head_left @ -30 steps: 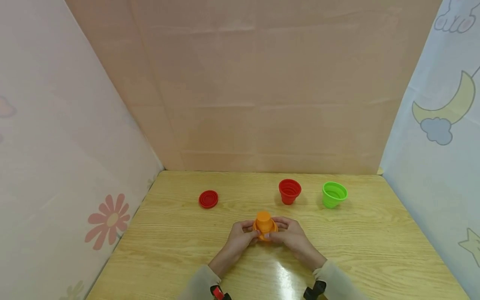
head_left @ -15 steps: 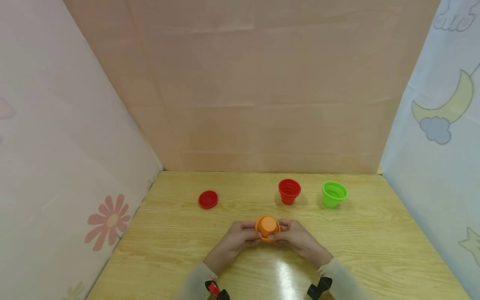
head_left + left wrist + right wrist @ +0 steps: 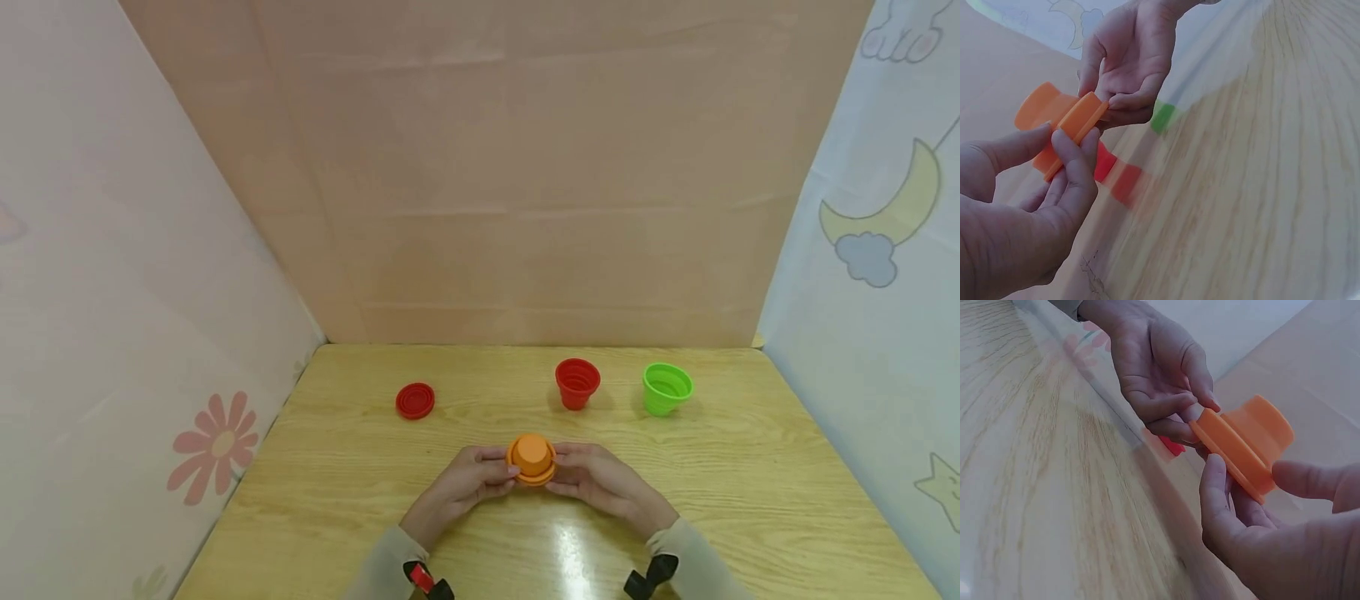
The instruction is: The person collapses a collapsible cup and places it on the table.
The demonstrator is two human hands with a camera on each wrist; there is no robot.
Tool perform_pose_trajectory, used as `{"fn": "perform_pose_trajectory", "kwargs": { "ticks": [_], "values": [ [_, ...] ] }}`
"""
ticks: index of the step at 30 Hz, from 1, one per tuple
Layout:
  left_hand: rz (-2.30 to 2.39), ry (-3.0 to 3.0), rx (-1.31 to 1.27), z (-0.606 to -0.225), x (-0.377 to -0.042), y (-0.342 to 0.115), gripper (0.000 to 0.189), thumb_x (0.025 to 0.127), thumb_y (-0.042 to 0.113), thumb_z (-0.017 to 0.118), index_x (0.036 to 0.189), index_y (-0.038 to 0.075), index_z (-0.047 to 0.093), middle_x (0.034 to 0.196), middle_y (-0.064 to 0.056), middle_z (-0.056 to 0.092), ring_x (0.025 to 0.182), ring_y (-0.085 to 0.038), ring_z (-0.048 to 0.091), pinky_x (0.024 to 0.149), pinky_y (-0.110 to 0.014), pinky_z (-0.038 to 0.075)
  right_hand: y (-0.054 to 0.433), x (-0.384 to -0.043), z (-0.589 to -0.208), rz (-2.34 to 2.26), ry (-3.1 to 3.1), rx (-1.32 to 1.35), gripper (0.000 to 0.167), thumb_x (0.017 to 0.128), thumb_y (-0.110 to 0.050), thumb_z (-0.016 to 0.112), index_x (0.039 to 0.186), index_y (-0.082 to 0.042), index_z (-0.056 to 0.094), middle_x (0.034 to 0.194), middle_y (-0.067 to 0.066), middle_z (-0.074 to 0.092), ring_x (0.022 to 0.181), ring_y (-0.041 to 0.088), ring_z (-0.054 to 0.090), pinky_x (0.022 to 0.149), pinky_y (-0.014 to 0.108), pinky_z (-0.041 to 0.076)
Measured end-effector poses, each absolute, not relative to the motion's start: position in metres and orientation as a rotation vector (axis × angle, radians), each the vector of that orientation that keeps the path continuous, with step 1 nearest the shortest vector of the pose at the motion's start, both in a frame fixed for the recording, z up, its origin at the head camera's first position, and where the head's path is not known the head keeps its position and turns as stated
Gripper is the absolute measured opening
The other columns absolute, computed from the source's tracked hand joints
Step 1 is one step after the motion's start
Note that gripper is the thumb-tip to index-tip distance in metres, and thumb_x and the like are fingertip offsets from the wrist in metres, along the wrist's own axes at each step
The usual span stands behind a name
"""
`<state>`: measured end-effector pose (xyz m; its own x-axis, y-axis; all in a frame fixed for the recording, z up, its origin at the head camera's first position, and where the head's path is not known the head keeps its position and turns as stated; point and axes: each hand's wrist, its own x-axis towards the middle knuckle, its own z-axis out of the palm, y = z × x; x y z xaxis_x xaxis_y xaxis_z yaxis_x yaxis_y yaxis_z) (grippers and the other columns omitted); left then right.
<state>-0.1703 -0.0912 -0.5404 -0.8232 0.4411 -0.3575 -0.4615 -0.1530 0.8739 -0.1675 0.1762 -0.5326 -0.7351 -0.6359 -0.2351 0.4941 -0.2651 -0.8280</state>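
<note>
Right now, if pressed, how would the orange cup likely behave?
The orange cup would probably flex or fold, given its stepped wall. It's likely light: the left hand and right hand hold it by fingertips. Stood on its narrow end, it might tip easily.

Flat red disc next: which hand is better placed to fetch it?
Probably the left hand: it's nearer the red disc; the right hand is farther, beyond the orange cup. Both hold that cup, though.
</note>
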Motion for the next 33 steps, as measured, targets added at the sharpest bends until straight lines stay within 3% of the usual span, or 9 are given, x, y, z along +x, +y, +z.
{"fn": "perform_pose_trajectory", "kwargs": {
  "ticks": [7,14,19,25,28,33],
  "values": [
    [2.024,1.510,-0.004,-0.538,-0.169,-0.094,0.044,0.098,-0.001,0.068,0.140,-0.011,0.058,0.113,-0.011,0.075,0.091,-0.011,0.074,0.079,-0.019,0.063,0.175,-0.167,-0.530,-2.072,1.219,-0.152,0.032,0.112,-0.014,0.045,0.137,-0.006,0.064,0.126,0.003,0.074,0.117,0.019,0.070,0.104,0.035,0.060],
    [2.019,1.504,0.019,-0.539,-0.171,-0.096,0.035,0.102,0.010,0.064,0.133,-0.006,0.064,0.109,-0.005,0.078,0.087,-0.010,0.074,0.077,-0.021,0.063,0.173,-0.166,-0.533,-2.060,1.235,-0.143,0.030,0.113,-0.014,0.044,0.135,-0.010,0.065,0.125,0.001,0.074,0.117,0.017,0.069,0.104,0.035,0.059],
    [1.989,1.527,0.052,-0.540,-0.174,-0.096,0.040,0.106,0.027,0.062,0.134,-0.002,0.066,0.104,0.000,0.079,0.081,-0.006,0.074,0.071,-0.019,0.060,0.170,-0.166,-0.532,-2.074,1.224,-0.134,0.029,0.113,-0.013,0.043,0.129,-0.013,0.067,0.121,0.000,0.074,0.113,0.016,0.070,0.102,0.035,0.060],
    [1.932,1.599,0.086,-0.536,-0.178,-0.092,0.048,0.106,0.043,0.062,0.128,0.002,0.070,0.096,0.004,0.075,0.072,-0.004,0.060,0.060,-0.014,0.046,0.167,-0.165,-0.530,-2.078,1.226,-0.121,0.029,0.114,-0.014,0.043,0.122,-0.017,0.070,0.115,-0.001,0.076,0.108,0.016,0.071,0.099,0.035,0.061],
    [1.943,1.585,0.082,-0.535,-0.179,-0.089,0.044,0.108,0.040,0.058,0.125,0.002,0.071,0.094,0.004,0.071,0.071,-0.006,0.052,0.058,-0.015,0.040,0.165,-0.165,-0.530,-2.089,1.226,-0.121,0.029,0.114,-0.014,0.043,0.118,-0.018,0.072,0.112,-0.001,0.077,0.106,0.015,0.071,0.097,0.034,0.061],
    [1.980,1.492,0.044,-0.536,-0.177,-0.086,0.034,0.110,0.027,0.054,0.126,0.001,0.069,0.094,0.004,0.070,0.074,-0.005,0.058,0.064,-0.014,0.049,0.164,-0.166,-0.529,-2.106,1.212,-0.142,0.029,0.113,-0.013,0.043,0.119,-0.016,0.072,0.114,0.001,0.078,0.108,0.015,0.073,0.098,0.034,0.062]
  ]
}}
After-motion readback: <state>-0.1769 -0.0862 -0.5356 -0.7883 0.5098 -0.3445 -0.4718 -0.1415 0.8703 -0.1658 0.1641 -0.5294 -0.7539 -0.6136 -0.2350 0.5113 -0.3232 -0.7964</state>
